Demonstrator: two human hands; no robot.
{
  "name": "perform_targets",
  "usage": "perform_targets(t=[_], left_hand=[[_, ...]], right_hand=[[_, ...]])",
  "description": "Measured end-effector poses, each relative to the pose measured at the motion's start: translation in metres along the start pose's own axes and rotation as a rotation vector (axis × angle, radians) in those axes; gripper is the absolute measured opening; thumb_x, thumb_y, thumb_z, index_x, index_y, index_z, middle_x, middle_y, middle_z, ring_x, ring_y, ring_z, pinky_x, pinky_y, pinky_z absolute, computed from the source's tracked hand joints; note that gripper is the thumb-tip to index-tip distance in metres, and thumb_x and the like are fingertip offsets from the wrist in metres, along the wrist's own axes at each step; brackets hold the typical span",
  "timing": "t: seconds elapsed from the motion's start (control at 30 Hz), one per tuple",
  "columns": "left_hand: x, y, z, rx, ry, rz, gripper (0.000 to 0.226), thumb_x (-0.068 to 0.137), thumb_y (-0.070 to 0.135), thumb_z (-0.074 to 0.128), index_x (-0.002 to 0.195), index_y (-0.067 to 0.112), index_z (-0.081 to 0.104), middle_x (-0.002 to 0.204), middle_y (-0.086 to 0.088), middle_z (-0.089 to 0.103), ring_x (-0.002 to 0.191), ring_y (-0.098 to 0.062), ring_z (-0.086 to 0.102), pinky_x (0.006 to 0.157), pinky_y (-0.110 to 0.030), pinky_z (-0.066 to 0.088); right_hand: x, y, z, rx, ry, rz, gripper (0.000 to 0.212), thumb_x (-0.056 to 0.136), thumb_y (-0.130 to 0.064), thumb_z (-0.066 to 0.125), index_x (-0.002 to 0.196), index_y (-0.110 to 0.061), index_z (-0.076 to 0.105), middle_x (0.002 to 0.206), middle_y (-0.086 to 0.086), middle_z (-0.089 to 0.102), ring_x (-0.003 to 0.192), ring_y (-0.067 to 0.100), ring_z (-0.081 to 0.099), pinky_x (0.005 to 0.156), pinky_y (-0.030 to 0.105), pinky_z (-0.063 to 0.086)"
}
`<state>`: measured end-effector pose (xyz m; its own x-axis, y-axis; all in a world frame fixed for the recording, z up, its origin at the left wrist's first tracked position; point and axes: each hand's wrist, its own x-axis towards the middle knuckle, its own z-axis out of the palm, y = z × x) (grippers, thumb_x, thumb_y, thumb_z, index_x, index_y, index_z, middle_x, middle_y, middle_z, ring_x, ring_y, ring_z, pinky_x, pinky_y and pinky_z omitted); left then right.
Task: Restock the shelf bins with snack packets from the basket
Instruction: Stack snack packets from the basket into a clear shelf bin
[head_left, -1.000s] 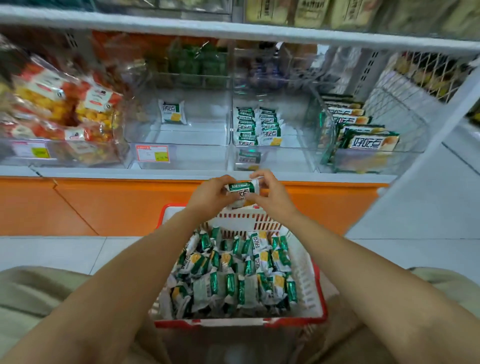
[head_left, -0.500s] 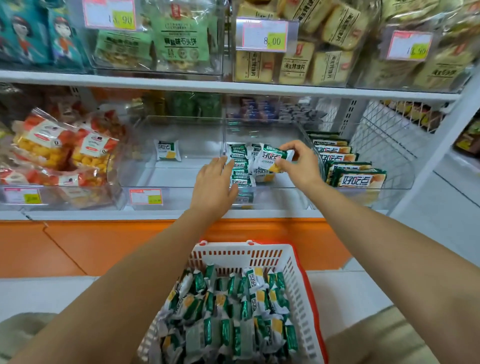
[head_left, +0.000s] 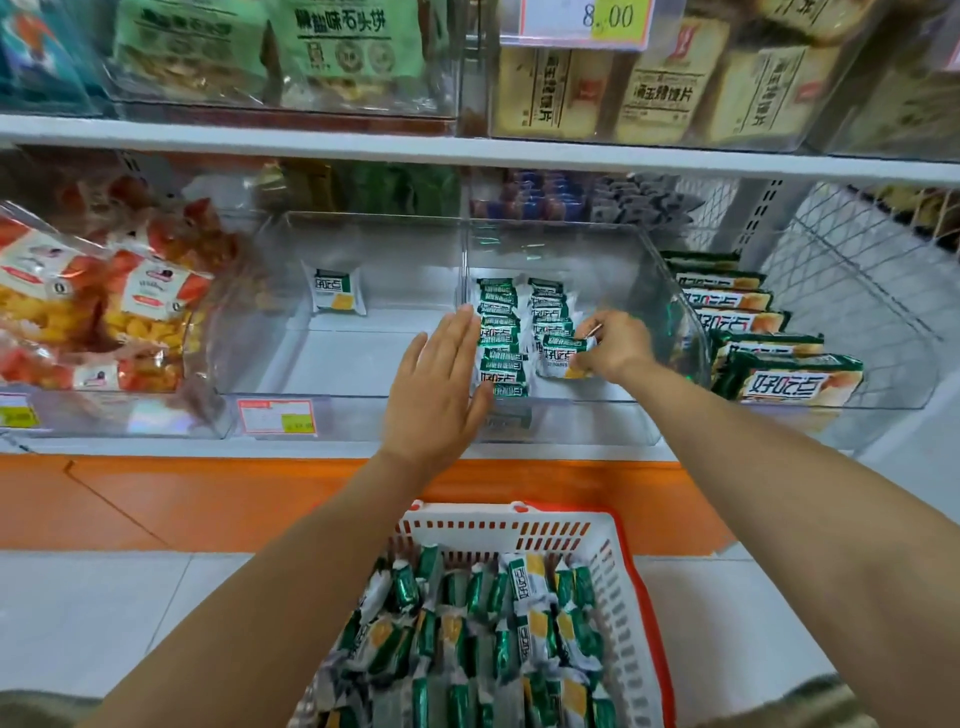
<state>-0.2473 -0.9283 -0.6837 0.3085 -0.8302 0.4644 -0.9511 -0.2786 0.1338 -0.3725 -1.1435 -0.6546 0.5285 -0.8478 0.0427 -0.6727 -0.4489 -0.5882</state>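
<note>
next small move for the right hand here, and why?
Probably let go. The right hand pinches a packet that sits at the front end of the right row in the clear bin. The left hand lies flat against the left row, as if steadying it. Then likely back to the basket, which holds many more.

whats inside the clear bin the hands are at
Two rows of green snack packets stand in the clear bin; the right hand pinches one packet at the right row's front. The left hand covers part of the left row.
</note>
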Motion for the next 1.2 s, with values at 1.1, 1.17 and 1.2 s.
perform_targets(t=[1.1, 1.17, 1.2], left_hand=[[-0.035, 0.027, -0.022, 0.134, -0.132, -0.054, 0.066, 0.101, 0.034, 0.04, 0.155, 0.006, 0.014, 0.164, -0.009, 0.009, 0.151, -0.026, 0.012, 0.122, -0.043, 0.017], [-0.046, 0.03, -0.024, 0.155, -0.132, -0.041, 0.067, 0.097, 0.029, 0.047, 0.154, 0.004, 0.022, 0.162, -0.012, 0.019, 0.149, -0.028, 0.02, 0.121, -0.044, 0.02], [-0.054, 0.03, -0.025, 0.157, -0.125, -0.035, 0.066, 0.094, 0.026, 0.051, 0.152, 0.003, 0.028, 0.159, -0.014, 0.027, 0.146, -0.03, 0.026, 0.119, -0.045, 0.024]], right_hand=[[-0.088, -0.032, -0.017, 0.34, -0.055, -0.287, 0.011, 0.088, -0.008, 0.069, 0.097, -0.013, 0.069, 0.088, -0.003, 0.066, 0.063, 0.009, 0.054, 0.071, 0.031, 0.056], [-0.11, -0.036, -0.011, 0.399, -0.067, -0.328, 0.008, 0.089, -0.008, 0.067, 0.094, -0.014, 0.069, 0.086, -0.003, 0.066, 0.062, 0.013, 0.059, 0.072, 0.036, 0.058], [-0.12, -0.037, -0.007, 0.411, -0.073, -0.35, 0.007, 0.09, -0.007, 0.066, 0.094, -0.012, 0.069, 0.085, -0.002, 0.066, 0.061, 0.013, 0.06, 0.07, 0.034, 0.058]])
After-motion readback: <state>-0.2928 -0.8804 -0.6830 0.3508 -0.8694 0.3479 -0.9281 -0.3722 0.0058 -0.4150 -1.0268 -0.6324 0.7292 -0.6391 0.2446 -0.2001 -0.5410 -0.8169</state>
